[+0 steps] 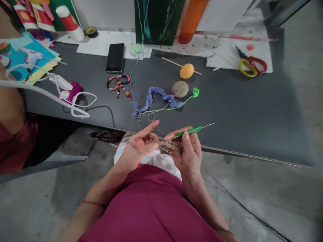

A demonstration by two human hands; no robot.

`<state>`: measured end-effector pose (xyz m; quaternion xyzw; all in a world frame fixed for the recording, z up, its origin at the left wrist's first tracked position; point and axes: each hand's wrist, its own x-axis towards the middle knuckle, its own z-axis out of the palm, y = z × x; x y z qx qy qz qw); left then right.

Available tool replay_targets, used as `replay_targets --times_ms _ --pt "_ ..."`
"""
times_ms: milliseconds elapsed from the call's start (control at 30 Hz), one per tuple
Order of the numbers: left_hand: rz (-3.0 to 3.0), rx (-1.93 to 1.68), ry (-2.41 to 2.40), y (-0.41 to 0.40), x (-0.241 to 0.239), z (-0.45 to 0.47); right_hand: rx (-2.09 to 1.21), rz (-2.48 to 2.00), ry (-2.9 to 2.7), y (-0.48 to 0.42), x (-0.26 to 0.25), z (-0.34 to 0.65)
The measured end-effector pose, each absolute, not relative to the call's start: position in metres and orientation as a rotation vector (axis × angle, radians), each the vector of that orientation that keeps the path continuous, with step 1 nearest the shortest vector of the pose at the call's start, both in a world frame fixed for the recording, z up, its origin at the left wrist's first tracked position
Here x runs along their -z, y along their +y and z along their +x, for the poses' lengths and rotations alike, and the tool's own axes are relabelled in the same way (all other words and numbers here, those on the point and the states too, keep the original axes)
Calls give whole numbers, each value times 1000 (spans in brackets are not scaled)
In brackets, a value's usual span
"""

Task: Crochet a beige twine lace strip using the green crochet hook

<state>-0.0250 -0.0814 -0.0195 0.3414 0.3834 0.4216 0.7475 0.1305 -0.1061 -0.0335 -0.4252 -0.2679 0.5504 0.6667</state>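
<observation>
A tan crocheted strip (169, 146), held just above a magenta top (148, 201), pinched at one end by the left hand (137, 146), its fingers curled and index finger raised. Right hand (188, 154) closed around the strip and a green-handled steel crochet hook (189, 131). Thin tan yarn (139, 123) looping across a dark grey tabletop (239, 101) toward a round tan yarn ball (180, 89). Beside that ball, a periwinkle-blue crocheted chain (151, 99) and a bright green yarn strand (171, 106). Farther off, an orange yarn ball on a wooden stick (186, 71), a black smartphone (115, 57), and yellow-and-red-handled scissors (252, 65).
</observation>
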Motion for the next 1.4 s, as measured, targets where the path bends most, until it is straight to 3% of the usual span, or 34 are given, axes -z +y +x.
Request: replay_targets --times_ms 1000,1400 --pt "979 -885 1050 -82 10 -31 -1194 -1002 -694 -104 26 133" --pt "1025 -913 1038 -82 2 -34 -1036 -1009 -921 -110 23 137"
